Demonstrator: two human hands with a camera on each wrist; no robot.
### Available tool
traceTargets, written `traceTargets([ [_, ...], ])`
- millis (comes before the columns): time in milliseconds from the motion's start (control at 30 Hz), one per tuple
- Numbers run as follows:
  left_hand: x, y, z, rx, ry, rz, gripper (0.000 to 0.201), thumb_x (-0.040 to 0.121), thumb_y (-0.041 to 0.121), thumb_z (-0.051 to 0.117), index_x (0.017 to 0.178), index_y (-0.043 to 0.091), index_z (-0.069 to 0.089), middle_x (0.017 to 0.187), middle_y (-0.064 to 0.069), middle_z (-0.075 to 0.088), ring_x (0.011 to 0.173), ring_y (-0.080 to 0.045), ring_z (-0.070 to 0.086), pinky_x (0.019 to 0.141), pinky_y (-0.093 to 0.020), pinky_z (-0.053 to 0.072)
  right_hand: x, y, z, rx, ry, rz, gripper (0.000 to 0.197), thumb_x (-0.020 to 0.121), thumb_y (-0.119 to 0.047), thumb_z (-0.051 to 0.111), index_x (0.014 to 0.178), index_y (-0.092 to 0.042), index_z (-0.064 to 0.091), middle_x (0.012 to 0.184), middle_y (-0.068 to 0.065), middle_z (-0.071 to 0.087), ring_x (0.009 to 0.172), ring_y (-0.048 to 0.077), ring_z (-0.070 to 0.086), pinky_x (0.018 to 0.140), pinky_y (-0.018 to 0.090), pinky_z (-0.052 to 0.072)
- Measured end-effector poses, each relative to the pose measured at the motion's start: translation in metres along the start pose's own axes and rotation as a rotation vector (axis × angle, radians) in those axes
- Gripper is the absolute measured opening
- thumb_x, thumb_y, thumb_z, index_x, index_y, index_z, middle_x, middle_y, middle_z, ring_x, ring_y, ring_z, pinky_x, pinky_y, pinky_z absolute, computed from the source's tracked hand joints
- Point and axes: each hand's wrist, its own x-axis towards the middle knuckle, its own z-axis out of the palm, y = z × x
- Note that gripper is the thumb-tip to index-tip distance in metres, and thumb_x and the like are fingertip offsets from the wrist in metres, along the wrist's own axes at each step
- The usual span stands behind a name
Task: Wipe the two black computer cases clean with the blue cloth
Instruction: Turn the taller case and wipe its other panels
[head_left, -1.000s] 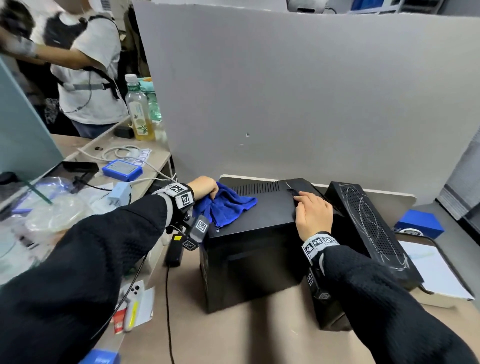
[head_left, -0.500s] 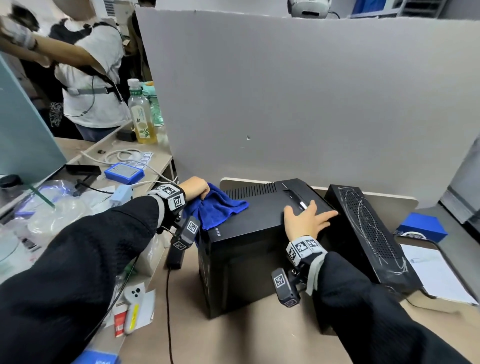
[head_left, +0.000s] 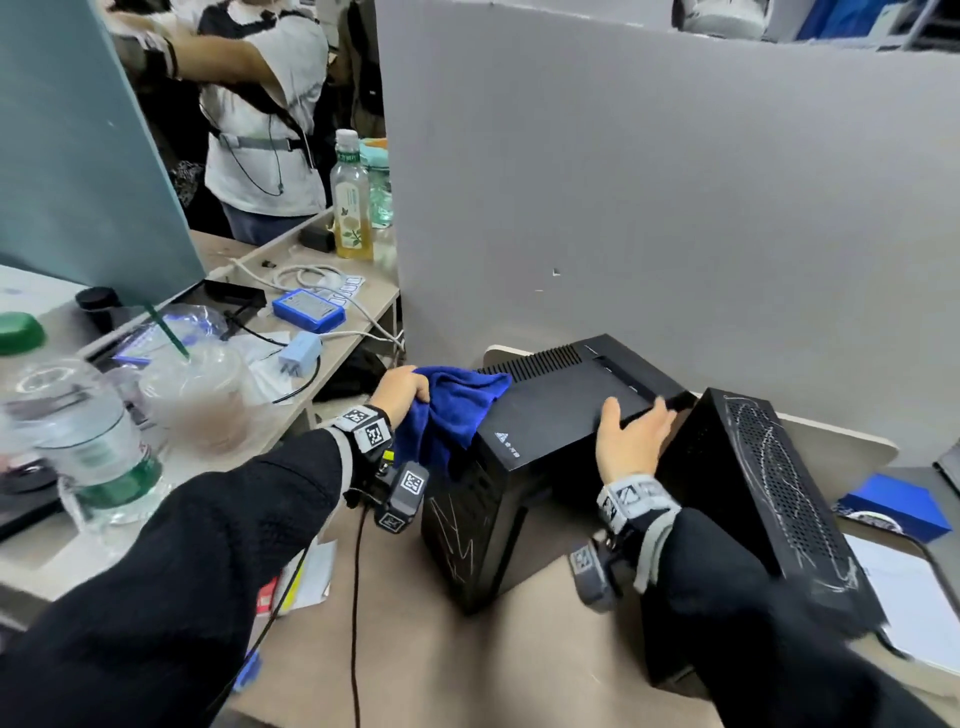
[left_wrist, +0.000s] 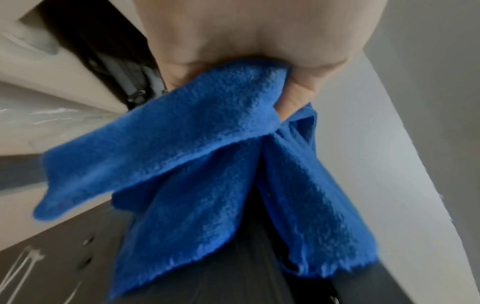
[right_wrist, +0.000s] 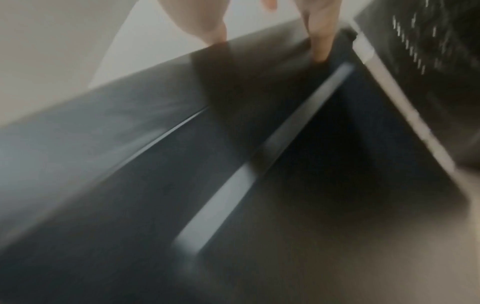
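Right wrist view: blurred computer case (right_wrist: 182, 164).

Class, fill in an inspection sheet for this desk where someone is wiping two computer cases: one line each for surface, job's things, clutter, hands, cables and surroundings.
Surface: beige desk, bare in front of the cases.
Job's things: left case tilted, white scratches on its front; right case leaning, chalky marks on its mesh; blue cloth draped over the left case's left edge.
Clutter: blue box and papers on the right.
Hands: left hand grips the cloth; right hand lies flat on the left case's right edge.
Cables: black cable runs down the desk.
Surroundings: grey partition; side desk with bottles; another person behind it.
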Motion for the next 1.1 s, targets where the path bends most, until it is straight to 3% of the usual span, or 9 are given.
traceTargets([
  [167,-0.015,-0.013,0.007,-0.07,-0.023,-0.035,0.011,0.041,0.005,0.044,0.051,0.008,0.04,0.04,0.005,0.043,0.052,-0.015,0.035,0.041,-0.012,0.03,-0.047,0.004,0.017,0.015,-0.141,0.052,0.089,0.092,-0.045,0.054,0.153,-0.005,0.002,0.161,0.012,-0.003,0.148,0.026,0.005,0.117,0.036,0.011],
  [300,-0.02,-0.032,0.013,-0.047,0.028,-0.062,0.027,0.071,-0.01,0.051,0.057,0.011,0.04,0.059,-0.004,0.041,0.062,-0.018,0.039,0.044,-0.014,0.031,-0.042,-0.011,0.014,-0.33,-0.041,-0.397,0.074,0.089,-0.038,0.056,0.15,-0.013,0.023,0.161,0.01,0.006,0.147,0.03,0.007,0.119,0.046,0.011],
  [433,-0.039,-0.083,0.03,0.065,0.063,-0.233,0.047,0.095,-0.005,0.042,0.072,0.033,0.026,0.075,0.011,0.036,0.092,-0.013,0.041,0.078,-0.021,0.034,-0.038,-0.045,0.037,-0.544,-0.521,-0.76,0.054,0.094,-0.033,0.049,0.146,-0.021,0.037,0.159,0.002,0.021,0.147,0.024,0.013,0.119,0.042,0.016],
  [567,-0.053,-0.099,0.035,-0.013,0.133,-0.278,0.052,0.092,-0.009,0.046,0.074,0.035,0.025,0.077,0.013,0.037,0.072,-0.009,0.043,0.078,-0.022,0.037,-0.037,-0.074,0.069,-0.731,-0.778,-0.841,0.055,0.097,-0.039,0.046,0.148,-0.023,0.034,0.159,0.003,0.021,0.146,0.027,0.019,0.117,0.052,0.016],
  [733,-0.068,-0.116,0.033,-0.209,0.248,-0.21,0.052,0.091,-0.018,0.038,0.069,0.027,0.028,0.065,0.011,0.041,0.05,0.004,0.046,0.051,-0.004,0.035,-0.044,-0.063,0.078,-0.88,-0.748,-0.942,0.066,0.095,-0.04,0.045,0.153,-0.022,0.018,0.161,0.004,0.01,0.147,0.03,0.01,0.117,0.05,0.01],
  [833,-0.073,-0.138,0.043,-0.174,0.191,-0.251,0.042,0.089,-0.022,0.038,0.067,0.014,0.044,0.083,-0.018,0.06,0.079,-0.013,0.049,0.058,-0.005,0.034,-0.047,-0.061,0.081,-0.874,-0.719,-0.964,0.065,0.093,-0.029,0.046,0.152,-0.02,0.019,0.16,0.005,0.014,0.146,0.03,0.013,0.117,0.053,0.014],
  [900,-0.089,-0.148,0.044,-0.181,0.253,-0.357,0.015,0.09,-0.01,0.049,0.102,-0.006,0.057,0.115,-0.028,0.058,0.091,-0.018,0.045,0.069,-0.016,0.037,-0.052,-0.062,0.086,-0.902,-0.679,-0.963,0.067,0.091,-0.023,0.044,0.152,-0.017,0.018,0.16,0.007,0.014,0.146,0.03,0.013,0.116,0.054,0.015],
  [967,-0.104,-0.156,0.047,-0.143,0.32,-0.404,0.041,0.09,-0.002,0.054,0.13,-0.004,0.047,0.119,-0.019,0.057,0.095,-0.015,0.045,0.078,-0.023,0.037,-0.058,-0.062,0.089,-0.943,-0.634,-0.95,0.068,0.091,-0.021,0.042,0.152,-0.015,0.014,0.161,0.008,0.01,0.146,0.03,0.01,0.116,0.053,0.014],
  [1100,-0.103,-0.159,0.056,-0.144,0.25,-0.385,0.016,0.09,-0.008,0.05,0.09,0.006,0.058,0.079,-0.005,0.053,0.089,-0.017,0.046,0.069,-0.022,0.039,-0.071,-0.056,0.091,-1.011,-0.57,-0.913,0.07,0.092,-0.021,0.04,0.153,-0.014,0.008,0.161,0.008,0.005,0.147,0.032,0.008,0.116,0.054,0.013],
])
